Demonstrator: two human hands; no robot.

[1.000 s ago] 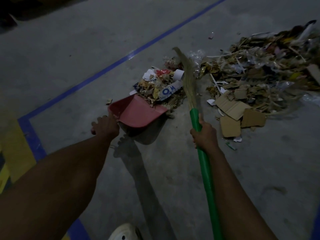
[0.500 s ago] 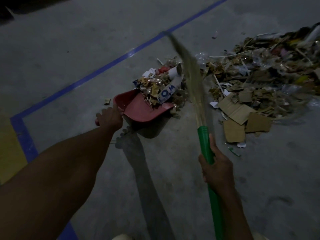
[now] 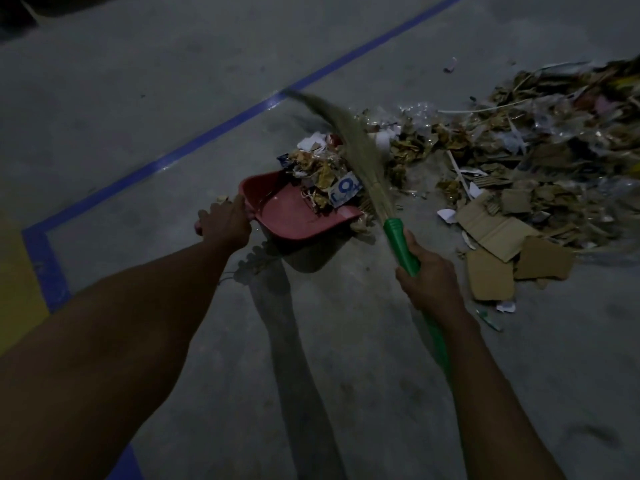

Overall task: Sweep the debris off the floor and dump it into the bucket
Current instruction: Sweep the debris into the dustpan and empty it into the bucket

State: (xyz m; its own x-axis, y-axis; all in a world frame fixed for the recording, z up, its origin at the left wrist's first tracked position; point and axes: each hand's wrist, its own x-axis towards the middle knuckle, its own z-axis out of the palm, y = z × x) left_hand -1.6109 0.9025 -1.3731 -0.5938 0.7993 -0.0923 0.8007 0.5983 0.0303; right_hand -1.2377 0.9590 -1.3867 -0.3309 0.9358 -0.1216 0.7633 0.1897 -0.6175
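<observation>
A red dustpan [image 3: 294, 216] sits on the grey floor, its mouth facing a heap of paper and cardboard scraps [image 3: 322, 168]. My left hand [image 3: 225, 221] grips the dustpan's handle at its near left end. My right hand [image 3: 427, 275] grips the green handle [image 3: 401, 244] of a grass broom. The broom's bristles [image 3: 356, 143] lie blurred across the scraps at the pan's mouth, the tip pointing up and left. A much larger debris pile [image 3: 540, 161] spreads to the right. No bucket is in view.
Flat cardboard pieces [image 3: 495, 258] lie on the floor right of my right hand. A blue floor line [image 3: 214, 133] runs diagonally behind the dustpan and turns a corner at the left, beside a yellow area [image 3: 17, 271]. Bare concrete [image 3: 346, 358] lies between my arms.
The broom swung left across the small heap, its tip now nearer the blue line. My right hand moved back up toward the dustpan. More scraps lie in the pan's mouth.
</observation>
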